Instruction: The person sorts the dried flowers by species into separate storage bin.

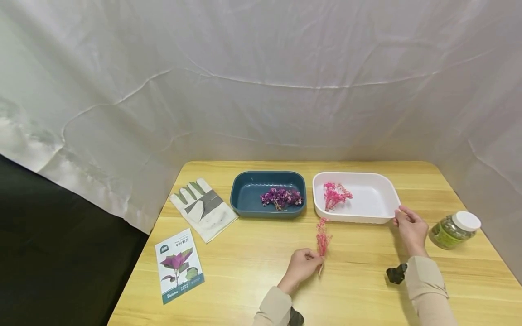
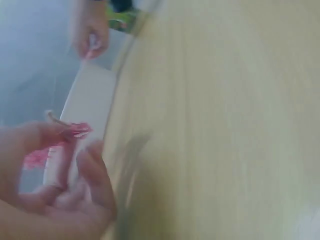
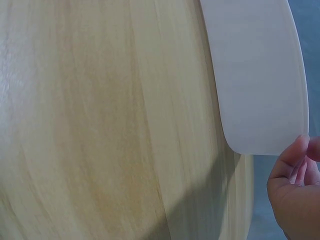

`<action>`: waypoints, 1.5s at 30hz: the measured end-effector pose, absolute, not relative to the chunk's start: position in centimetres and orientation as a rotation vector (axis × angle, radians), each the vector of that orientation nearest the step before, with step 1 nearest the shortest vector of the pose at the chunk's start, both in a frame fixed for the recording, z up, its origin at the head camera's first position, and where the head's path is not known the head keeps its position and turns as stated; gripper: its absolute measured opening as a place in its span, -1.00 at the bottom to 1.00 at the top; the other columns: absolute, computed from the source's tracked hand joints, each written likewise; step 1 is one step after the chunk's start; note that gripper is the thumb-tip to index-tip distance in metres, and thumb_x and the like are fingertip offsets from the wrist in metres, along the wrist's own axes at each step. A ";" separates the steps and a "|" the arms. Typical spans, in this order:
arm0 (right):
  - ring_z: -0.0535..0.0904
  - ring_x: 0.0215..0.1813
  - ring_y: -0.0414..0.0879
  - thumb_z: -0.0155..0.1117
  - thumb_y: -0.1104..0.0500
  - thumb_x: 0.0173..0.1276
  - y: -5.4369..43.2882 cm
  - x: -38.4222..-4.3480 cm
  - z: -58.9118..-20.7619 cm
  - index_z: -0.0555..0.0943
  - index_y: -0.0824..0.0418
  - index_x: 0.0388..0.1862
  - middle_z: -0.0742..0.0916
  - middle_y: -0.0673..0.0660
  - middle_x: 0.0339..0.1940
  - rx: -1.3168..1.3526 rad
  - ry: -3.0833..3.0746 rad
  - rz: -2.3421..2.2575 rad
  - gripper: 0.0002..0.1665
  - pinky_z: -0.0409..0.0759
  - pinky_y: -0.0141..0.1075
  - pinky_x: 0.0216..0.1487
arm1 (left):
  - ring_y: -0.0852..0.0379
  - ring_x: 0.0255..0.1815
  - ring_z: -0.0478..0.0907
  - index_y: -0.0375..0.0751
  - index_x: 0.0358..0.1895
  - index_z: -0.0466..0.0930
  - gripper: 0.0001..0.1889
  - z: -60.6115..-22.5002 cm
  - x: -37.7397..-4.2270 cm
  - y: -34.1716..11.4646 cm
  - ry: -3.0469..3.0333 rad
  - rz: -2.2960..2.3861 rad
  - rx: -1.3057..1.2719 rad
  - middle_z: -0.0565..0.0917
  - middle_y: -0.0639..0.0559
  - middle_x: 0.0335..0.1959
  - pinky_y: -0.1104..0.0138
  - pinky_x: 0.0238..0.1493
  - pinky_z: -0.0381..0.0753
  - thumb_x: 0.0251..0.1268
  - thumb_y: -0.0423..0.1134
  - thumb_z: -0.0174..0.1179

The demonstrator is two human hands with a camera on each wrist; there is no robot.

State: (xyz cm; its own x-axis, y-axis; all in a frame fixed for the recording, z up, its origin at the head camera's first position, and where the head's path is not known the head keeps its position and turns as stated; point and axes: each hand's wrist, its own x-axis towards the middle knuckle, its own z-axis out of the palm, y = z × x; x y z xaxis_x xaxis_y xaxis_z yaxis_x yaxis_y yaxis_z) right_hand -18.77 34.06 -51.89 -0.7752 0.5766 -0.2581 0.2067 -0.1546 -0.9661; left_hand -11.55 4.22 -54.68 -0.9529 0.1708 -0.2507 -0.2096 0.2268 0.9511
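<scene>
A sprig of pink dried flowers (image 1: 322, 237) is pinched by its stem in my left hand (image 1: 302, 266), above the table in front of the trays. In the left wrist view, thumb and finger meet on the pink sprig (image 2: 79, 130). My right hand (image 1: 411, 228) pinches the near right corner of a white tray (image 1: 369, 199); the right wrist view has its fingertips on the tray's rim (image 3: 306, 125). Inside the white tray, at its left end, lies a bunch of pink dried flowers (image 1: 336, 195).
Left of the white tray stands a dark blue tray (image 1: 244, 192) holding purple dried flowers (image 1: 281, 198). A pair of work gloves (image 1: 205, 210) and a seed packet (image 1: 179, 265) lie on the left. A jar with a white lid (image 1: 453, 230) rests at the right.
</scene>
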 end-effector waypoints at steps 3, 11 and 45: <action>0.58 -0.59 -0.41 0.22 0.25 0.38 34.1 -18.8 -51.9 0.61 0.04 -0.16 0.60 -0.18 -0.65 -0.890 -1.838 2.016 -0.87 0.59 -0.62 -0.45 | 0.33 -0.49 0.56 -0.36 -0.35 0.65 -0.89 -55.1 -11.8 4.2 1.967 1.971 -0.068 0.76 -0.05 -0.42 0.53 -0.37 0.56 0.17 -0.33 0.28; 0.57 -0.60 -0.41 0.21 0.24 0.38 34.0 -18.7 -51.9 0.62 0.07 -0.13 0.61 -0.19 -0.66 -0.881 -1.855 2.000 -0.87 0.58 -0.63 -0.46 | 0.29 -0.37 0.66 -0.40 -0.06 0.60 -0.73 -55.2 -12.0 4.1 1.712 2.221 -0.051 0.76 -0.24 -0.19 0.46 -0.23 0.69 0.16 -0.43 0.30; 0.55 -0.55 -0.45 0.21 0.20 0.39 34.1 -19.0 -51.9 0.51 0.36 0.24 0.60 -0.26 -0.63 -0.933 -1.951 1.909 -0.52 0.57 -0.64 -0.43 | 0.28 -0.39 0.65 -0.43 0.02 0.64 -0.66 -52.2 -21.2 7.4 1.817 2.305 -0.127 0.73 -0.26 -0.20 0.32 -0.15 0.74 0.13 -0.52 0.30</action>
